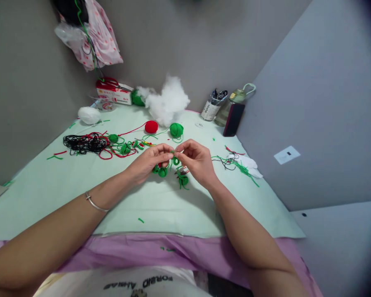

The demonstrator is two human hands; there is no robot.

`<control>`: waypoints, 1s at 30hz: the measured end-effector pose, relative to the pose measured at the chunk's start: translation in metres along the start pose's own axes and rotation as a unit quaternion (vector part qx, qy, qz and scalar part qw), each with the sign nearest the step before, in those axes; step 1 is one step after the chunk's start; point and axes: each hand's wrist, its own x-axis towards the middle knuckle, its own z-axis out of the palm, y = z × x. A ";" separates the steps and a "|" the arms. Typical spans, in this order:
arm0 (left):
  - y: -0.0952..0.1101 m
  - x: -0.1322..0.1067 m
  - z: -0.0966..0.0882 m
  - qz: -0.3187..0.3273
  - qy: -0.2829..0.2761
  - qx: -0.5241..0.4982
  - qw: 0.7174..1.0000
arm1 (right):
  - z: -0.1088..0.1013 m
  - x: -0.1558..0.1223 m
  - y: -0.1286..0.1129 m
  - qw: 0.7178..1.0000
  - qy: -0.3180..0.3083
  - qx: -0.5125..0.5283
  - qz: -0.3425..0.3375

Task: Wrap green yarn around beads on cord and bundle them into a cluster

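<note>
My left hand (pixel 153 161) and my right hand (pixel 195 161) meet over the middle of the table, fingertips pinched close together. Between them is a small piece of green yarn (pixel 176 160), with a loop hanging below the fingers. Under my left hand lie small green yarn balls (pixel 162 171) with a bit of red beside them. Below my right hand sits another green piece with loose yarn ends (pixel 183 180). Partly hidden by the right fingers, a small reddish and clear item (pixel 183 170) cannot be made out.
Behind the hands are a red yarn ball (pixel 151 127), a green yarn ball (pixel 176 130) and white stuffing (pixel 168 101). Black cord (pixel 85 143) lies tangled at left, near white yarn (pixel 89 115). Red-handled scissors (pixel 111 83) rest on a box. A phone (pixel 234 120) leans against a bottle (pixel 224 111).
</note>
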 end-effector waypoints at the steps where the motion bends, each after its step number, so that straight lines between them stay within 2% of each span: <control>1: 0.000 0.000 0.000 -0.004 -0.007 0.006 1.000 | 0.000 0.000 0.000 1.000 0.002 -0.006 -0.003; 4: 0.001 0.000 0.001 -0.016 -0.017 0.019 1.000 | -0.001 0.000 0.002 0.999 0.015 -0.021 -0.029; 7: 0.001 0.000 0.001 -0.014 -0.005 0.018 1.000 | -0.002 0.000 0.003 0.999 0.022 -0.018 -0.044; 11: -0.001 0.000 -0.001 -0.001 0.014 0.030 0.999 | -0.002 -0.001 0.003 1.000 0.007 -0.002 -0.012; 17: -0.003 0.000 0.000 -0.007 0.002 0.041 0.999 | 0.001 0.000 0.005 1.000 0.012 -0.018 -0.010; 22: -0.002 -0.001 0.002 -0.014 0.010 0.030 0.999 | -0.001 0.005 0.004 0.998 0.032 0.050 0.025; 30: -0.001 -0.001 0.001 -0.031 0.032 0.016 0.999 | -0.005 0.008 0.006 0.993 -0.002 0.089 0.076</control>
